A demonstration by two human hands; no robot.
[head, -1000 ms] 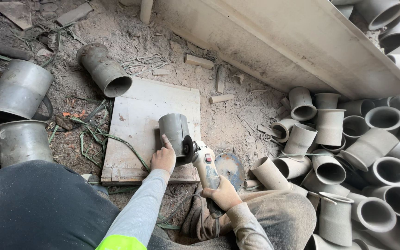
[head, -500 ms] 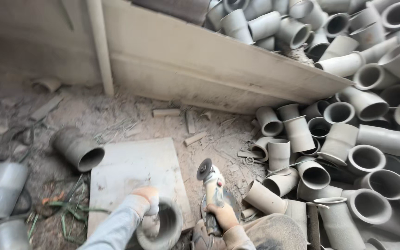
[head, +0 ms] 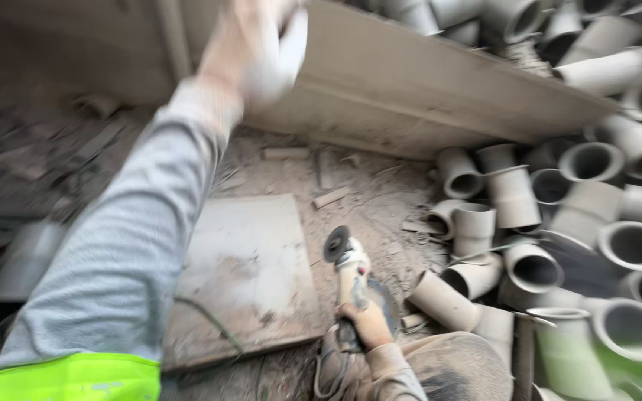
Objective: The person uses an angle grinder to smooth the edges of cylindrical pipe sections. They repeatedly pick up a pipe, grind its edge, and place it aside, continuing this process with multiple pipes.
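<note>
Reaching up and away across the left of the view, a grey knitted sleeve with a bright yellow-green band ends in the left hand (head: pixel 250 44), motion-blurred near the top edge; whether it is spread or clasping something cannot be told. Below it a flat, pale, dust-coated square slab (head: pixel 250 275) lies on gritty ground strewn with small rubble and offcuts. Just right of the slab, the right hand (head: pixel 369 324) is wrapped tightly around the handle of a dusty white angle grinder (head: pixel 347 267), its dark round disc pointing away, held low above the ground. Behind runs a long, pale slanted board (head: pixel 425 89). Filling the right side is a heap of smooth grey cylindrical pipe fittings (head: pixel 529 260), hollow mouths open.
</note>
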